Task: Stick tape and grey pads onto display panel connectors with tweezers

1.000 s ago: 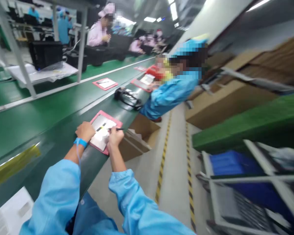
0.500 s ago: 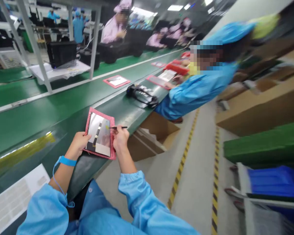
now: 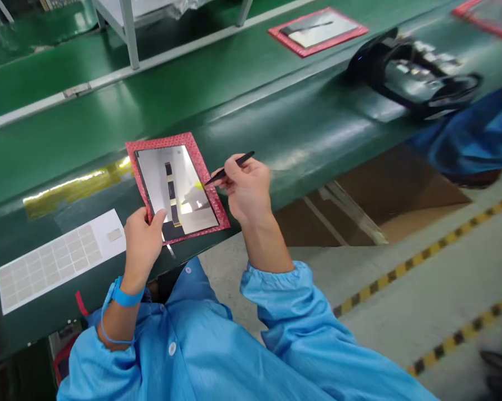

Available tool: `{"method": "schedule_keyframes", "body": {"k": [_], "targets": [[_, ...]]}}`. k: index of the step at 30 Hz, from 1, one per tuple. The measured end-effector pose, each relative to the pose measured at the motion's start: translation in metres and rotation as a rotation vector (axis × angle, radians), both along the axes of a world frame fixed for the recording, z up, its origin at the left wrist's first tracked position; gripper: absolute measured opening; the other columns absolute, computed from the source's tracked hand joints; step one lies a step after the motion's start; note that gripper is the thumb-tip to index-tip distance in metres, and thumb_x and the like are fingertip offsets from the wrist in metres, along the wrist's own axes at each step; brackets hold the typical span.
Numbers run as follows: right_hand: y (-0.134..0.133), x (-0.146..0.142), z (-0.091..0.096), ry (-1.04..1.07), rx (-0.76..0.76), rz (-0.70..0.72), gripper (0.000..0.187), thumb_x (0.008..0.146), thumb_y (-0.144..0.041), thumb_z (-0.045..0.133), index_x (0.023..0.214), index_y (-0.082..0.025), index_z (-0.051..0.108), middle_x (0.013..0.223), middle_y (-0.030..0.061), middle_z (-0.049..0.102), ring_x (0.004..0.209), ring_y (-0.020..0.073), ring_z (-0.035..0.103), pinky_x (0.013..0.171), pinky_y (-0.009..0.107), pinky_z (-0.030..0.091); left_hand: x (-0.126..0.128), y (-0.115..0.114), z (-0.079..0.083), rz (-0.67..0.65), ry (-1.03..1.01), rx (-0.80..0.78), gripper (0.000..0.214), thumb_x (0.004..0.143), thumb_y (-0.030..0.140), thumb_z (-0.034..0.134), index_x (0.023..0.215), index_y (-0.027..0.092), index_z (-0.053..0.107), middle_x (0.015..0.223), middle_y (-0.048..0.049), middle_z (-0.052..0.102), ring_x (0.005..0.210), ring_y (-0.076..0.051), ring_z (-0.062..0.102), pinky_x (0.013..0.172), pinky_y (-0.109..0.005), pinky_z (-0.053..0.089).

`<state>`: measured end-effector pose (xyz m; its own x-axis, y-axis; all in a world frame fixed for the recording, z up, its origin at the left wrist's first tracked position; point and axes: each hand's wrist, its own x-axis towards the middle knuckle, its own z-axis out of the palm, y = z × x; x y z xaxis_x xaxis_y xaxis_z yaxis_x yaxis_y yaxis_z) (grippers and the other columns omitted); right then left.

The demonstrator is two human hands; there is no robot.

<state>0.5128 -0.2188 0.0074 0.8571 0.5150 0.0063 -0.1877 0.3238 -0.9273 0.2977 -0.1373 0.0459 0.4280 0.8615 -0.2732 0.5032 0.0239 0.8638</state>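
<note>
My left hand [image 3: 144, 239] grips the near left corner of a flat display panel [image 3: 196, 197] together with the pink bubble-wrap sheet [image 3: 161, 140] under it, thumb on top. The panel has a mirror-like back, and a dark flex cable [image 3: 171, 192] runs along it. My right hand [image 3: 249, 186] is closed around black tweezers [image 3: 245, 158], whose tip points left at the panel's right edge. Whether the tip touches the panel I cannot tell. A sheet of pale rectangular labels [image 3: 53, 264] lies on the green bench to the left of my left hand.
Yellow tape [image 3: 78, 189] is stuck on the green bench [image 3: 251, 128]. Farther off lie another panel on pink wrap [image 3: 318, 30] and a black looped device [image 3: 413, 78]. A co-worker's blue sleeve [image 3: 476, 131] reaches in at right. A cardboard box [image 3: 359, 206] stands below the bench edge.
My view has swung down and left toward the bench, so the co-worker is mostly out of frame. The right hand with the tweezers has drawn slightly away from the panel's edge.
</note>
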Motion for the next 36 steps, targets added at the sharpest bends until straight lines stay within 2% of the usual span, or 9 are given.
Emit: {"method": "schedule_keyframes", "body": {"k": [2,6,9,11,14,17,23,31,36], "targets": [[-0.008,-0.017,0.006,-0.015,-0.024,0.107,0.051,0.070,-0.056,0.103,0.085,-0.023,0.066,0.068,-0.0008,0.073,0.049,0.0127,0.066,0.042,0.018,0.047,-0.006,-0.003,0.009,-0.030,0.075,0.044,0.016,0.094,0.030,0.073,0.105,0.018,0.073,0.093,-0.0040,0.075,0.083,-0.020,0.067,0.079,-0.033,0.052],[-0.021,-0.044,0.016,0.000,-0.132,0.280,0.045,0.074,-0.051,0.101,0.085,-0.024,0.066,0.070,0.0002,0.075,0.048,0.0141,0.065,0.045,0.022,0.054,-0.024,-0.022,0.022,-0.186,0.280,0.366,0.049,0.095,0.017,0.072,0.143,0.020,0.063,0.125,-0.0110,0.073,0.103,-0.028,0.072,0.092,-0.045,0.058],[-0.023,-0.053,0.022,-0.036,-0.217,0.321,0.042,0.079,-0.048,0.098,0.085,-0.024,0.065,0.071,-0.0001,0.075,0.048,0.0139,0.064,0.044,0.024,0.054,-0.037,-0.035,0.015,-0.321,0.280,0.671,0.050,0.100,0.019,0.071,0.149,0.016,0.060,0.141,-0.0177,0.065,0.129,-0.035,0.064,0.108,-0.052,0.056],[-0.021,-0.056,0.023,-0.065,-0.257,0.322,0.040,0.080,-0.047,0.098,0.086,-0.024,0.065,0.072,-0.0008,0.074,0.048,0.0141,0.064,0.044,0.024,0.054,-0.043,-0.039,0.004,-0.392,0.200,0.783,0.043,0.104,0.022,0.067,0.146,0.014,0.062,0.146,-0.0188,0.064,0.139,-0.035,0.059,0.118,-0.054,0.052],[-0.017,-0.055,0.021,-0.094,-0.300,0.347,0.037,0.084,-0.043,0.097,0.087,-0.025,0.064,0.073,-0.0016,0.073,0.051,0.0148,0.065,0.045,0.025,0.055,-0.045,-0.039,-0.012,-0.457,0.133,0.811,0.039,0.105,0.021,0.067,0.142,0.009,0.064,0.145,-0.0196,0.067,0.141,-0.036,0.059,0.122,-0.054,0.049],[-0.013,-0.053,0.018,-0.100,-0.337,0.384,0.035,0.088,-0.039,0.096,0.086,-0.025,0.063,0.075,-0.0003,0.073,0.054,0.0155,0.066,0.047,0.025,0.055,-0.043,-0.037,-0.018,-0.470,0.143,0.817,0.039,0.103,0.017,0.069,0.139,0.003,0.067,0.143,-0.0225,0.068,0.139,-0.039,0.060,0.121,-0.056,0.050],[-0.009,-0.046,0.020,-0.145,-0.405,0.430,0.038,0.088,-0.045,0.096,0.086,-0.025,0.064,0.078,0.0020,0.075,0.055,0.0159,0.065,0.046,0.027,0.053,-0.042,-0.038,-0.015,-0.475,0.113,0.816,0.040,0.098,0.012,0.073,0.136,0.000,0.069,0.141,-0.0252,0.069,0.137,-0.041,0.061,0.119,-0.056,0.050],[-0.004,-0.049,0.029,-0.178,-0.457,0.392,0.051,0.076,-0.058,0.102,0.077,-0.025,0.063,0.072,0.0010,0.074,0.054,0.0195,0.066,0.042,0.030,0.046,-0.042,-0.038,-0.015,-0.487,0.113,0.810,0.043,0.097,0.012,0.075,0.137,0.001,0.069,0.142,-0.0257,0.069,0.138,-0.041,0.062,0.120,-0.057,0.050],[-0.002,-0.048,0.035,-0.179,-0.511,0.421,0.052,0.072,-0.061,0.103,0.072,-0.030,0.061,0.069,0.0017,0.074,0.052,0.0227,0.063,0.042,0.037,0.046,-0.042,-0.039,-0.015,-0.498,0.121,0.807,0.044,0.096,0.012,0.075,0.138,-0.001,0.069,0.143,-0.0272,0.068,0.138,-0.043,0.061,0.119,-0.058,0.050]]}}
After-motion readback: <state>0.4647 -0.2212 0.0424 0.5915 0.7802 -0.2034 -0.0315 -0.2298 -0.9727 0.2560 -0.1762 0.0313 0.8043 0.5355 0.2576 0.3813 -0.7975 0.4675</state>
